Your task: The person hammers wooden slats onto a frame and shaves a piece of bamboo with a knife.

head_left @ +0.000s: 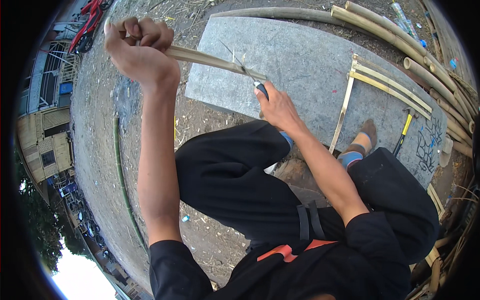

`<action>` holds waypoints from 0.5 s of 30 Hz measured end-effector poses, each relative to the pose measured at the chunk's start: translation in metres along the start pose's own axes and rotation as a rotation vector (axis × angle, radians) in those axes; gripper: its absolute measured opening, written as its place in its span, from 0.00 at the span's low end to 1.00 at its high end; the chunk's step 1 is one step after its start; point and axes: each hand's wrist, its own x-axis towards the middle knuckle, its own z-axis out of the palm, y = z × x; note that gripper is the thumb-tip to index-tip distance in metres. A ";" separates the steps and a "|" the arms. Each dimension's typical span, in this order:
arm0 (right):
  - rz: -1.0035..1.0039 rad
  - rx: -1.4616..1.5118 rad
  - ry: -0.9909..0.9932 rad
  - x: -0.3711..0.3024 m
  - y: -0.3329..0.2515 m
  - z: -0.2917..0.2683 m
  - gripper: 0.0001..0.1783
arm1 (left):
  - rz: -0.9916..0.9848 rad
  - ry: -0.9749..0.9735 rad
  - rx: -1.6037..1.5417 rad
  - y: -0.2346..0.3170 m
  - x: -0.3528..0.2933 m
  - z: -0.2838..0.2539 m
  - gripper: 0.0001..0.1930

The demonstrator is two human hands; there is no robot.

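Observation:
My left hand [141, 46], raised at the upper left, is closed round one end of a split bamboo strip [202, 57]. The strip slants down to the right over the grey concrete slab [300, 45]. My right hand [278, 106] grips the dark handle of a knife [260, 89] with a pale collar. Its thin blade crosses the strip near the far end, pointing up and left. Small pale shavings curl at the blade. Whether the strip's right end touches the slab, I cannot tell.
A frame of bamboo strips [387, 82] lies on the slab's right part, beside a hammer [404, 131] with a yellow and black handle. Bamboo poles [382, 30] are piled along the right. A green pole [121, 175] lies on the ground at left. A red motorcycle [90, 22] stands at upper left.

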 end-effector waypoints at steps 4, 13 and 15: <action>0.024 0.087 -0.015 -0.012 -0.003 0.000 0.19 | -0.005 -0.017 0.044 0.005 -0.003 0.008 0.19; 0.009 -0.017 -0.011 0.002 0.024 0.004 0.20 | -0.011 -0.003 0.069 0.010 0.002 0.003 0.18; 0.011 0.052 -0.032 0.003 0.023 -0.002 0.21 | -0.011 -0.027 0.071 0.008 0.001 0.005 0.18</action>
